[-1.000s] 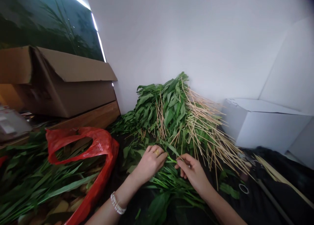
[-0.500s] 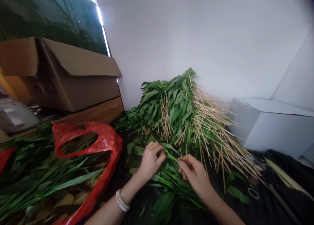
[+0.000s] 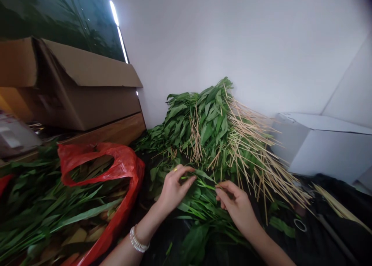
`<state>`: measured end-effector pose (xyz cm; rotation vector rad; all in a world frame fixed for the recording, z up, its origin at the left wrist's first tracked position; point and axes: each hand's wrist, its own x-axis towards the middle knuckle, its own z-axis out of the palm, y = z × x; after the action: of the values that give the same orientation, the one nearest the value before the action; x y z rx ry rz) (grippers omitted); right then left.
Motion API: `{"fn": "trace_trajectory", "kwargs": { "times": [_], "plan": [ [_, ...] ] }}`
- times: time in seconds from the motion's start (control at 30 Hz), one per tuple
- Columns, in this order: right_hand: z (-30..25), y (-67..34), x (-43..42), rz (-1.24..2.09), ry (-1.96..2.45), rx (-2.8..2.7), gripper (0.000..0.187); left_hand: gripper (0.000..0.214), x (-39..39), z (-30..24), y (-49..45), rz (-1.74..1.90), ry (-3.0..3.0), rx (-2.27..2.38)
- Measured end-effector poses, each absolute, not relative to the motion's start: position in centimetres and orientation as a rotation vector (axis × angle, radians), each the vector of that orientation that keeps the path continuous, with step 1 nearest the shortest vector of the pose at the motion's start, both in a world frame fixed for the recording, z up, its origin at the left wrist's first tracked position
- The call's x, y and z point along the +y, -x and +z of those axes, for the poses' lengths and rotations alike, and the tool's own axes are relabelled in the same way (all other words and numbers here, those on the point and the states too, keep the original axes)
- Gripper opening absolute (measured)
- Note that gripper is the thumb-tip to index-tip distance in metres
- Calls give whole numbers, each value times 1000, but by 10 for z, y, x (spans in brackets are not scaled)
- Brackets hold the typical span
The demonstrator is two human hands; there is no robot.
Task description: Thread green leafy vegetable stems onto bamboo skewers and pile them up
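A leafy green stem (image 3: pixel 203 183) stretches between my two hands over a low heap of cut greens (image 3: pixel 203 210). My left hand (image 3: pixel 176 186), wearing a ring and a pearl bracelet, has the stem's near part in its grasp. Its thumb and forefinger are a little apart, with green showing in the gap. My right hand (image 3: pixel 234 200) pinches the stem's other end between thumb and forefinger. Behind both hands rises a pile of leafy bunches (image 3: pixel 209 119), with many thin wooden sticks (image 3: pixel 258 153) jutting out to the right.
At the left a red plastic bag (image 3: pixel 128 161) lies open with leafy greens (image 3: pixel 78 215) in it. An open cardboard box (image 3: pixel 95 99) stands behind. On the right are a white box (image 3: pixel 328 150), black cloth (image 3: pixel 319 223) and a small pale ring (image 3: pixel 300 225).
My left thumb and forefinger have parted from a tighter pinch, and that hand has shifted slightly left. My right hand has moved slightly right, still pinching. The view has shifted a little.
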<state>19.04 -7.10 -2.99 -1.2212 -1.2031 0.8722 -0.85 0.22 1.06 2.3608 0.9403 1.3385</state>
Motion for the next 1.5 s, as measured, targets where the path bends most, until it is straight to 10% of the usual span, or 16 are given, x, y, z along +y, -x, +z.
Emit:
{"fn": "trace_trajectory", "kwargs": {
  "times": [0.6,1.5],
  "plan": [
    [-35,-191,-73,772,1266,-1296,28,23,0,3,6,688,-3134,754],
    [-32,-193,-70,882,1224,-1204,36,21,18,9,18,1435,-2437,1296]
  ]
}}
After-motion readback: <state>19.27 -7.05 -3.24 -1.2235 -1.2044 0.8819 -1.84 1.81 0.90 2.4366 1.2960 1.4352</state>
